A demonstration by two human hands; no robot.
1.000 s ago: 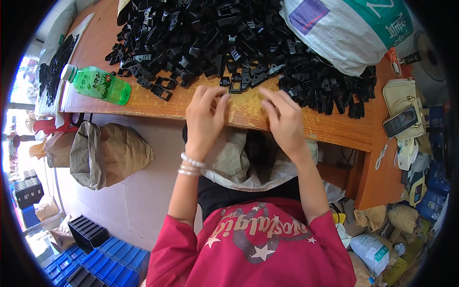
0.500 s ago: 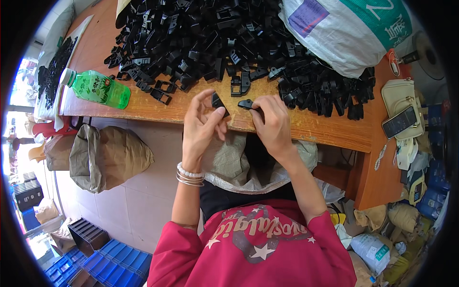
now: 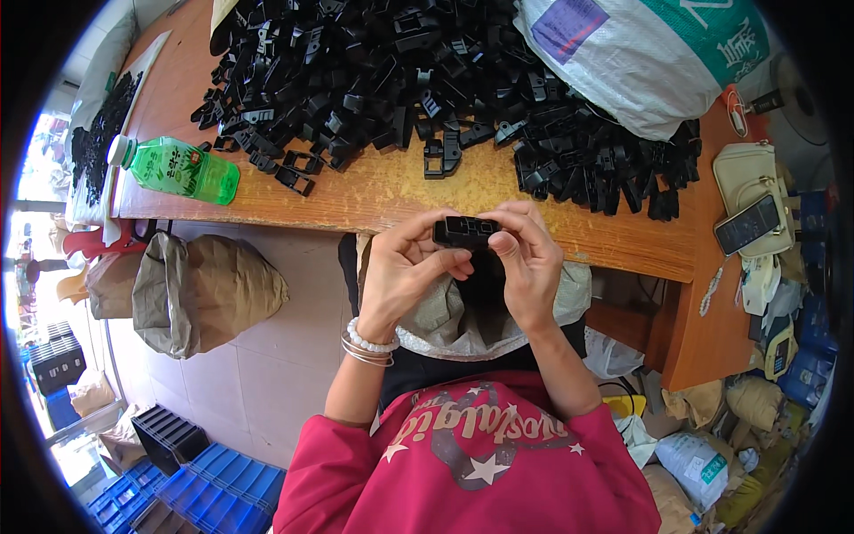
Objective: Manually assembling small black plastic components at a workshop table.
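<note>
Both hands meet in front of the table's near edge around a black plastic part (image 3: 466, 232), which looks like a small oblong housing. My left hand (image 3: 405, 262) pinches its left end between thumb and fingers. Its right end is gripped by my right hand (image 3: 531, 258), thumb on the near side. Whether it is one piece or two pressed together I cannot tell. Beyond the hands, a large heap of black plastic parts (image 3: 356, 80) covers the far table, with one loose black bracket (image 3: 442, 157) at its near edge. Below, an open woven sack (image 3: 436, 316) hangs at my lap.
A green bottle (image 3: 182, 169) lies on the wooden table (image 3: 329, 203) at left. A white woven bag (image 3: 614, 67) rests at the back right. A beige handbag (image 3: 752, 178) and phone (image 3: 747, 224) are at far right. Brown sack (image 3: 209, 289) and blue crates (image 3: 222, 489) stand left.
My hands have come together and slightly nearer to me. The two separate black pieces, one in each hand before, now appear as a single dark shape held between both.
</note>
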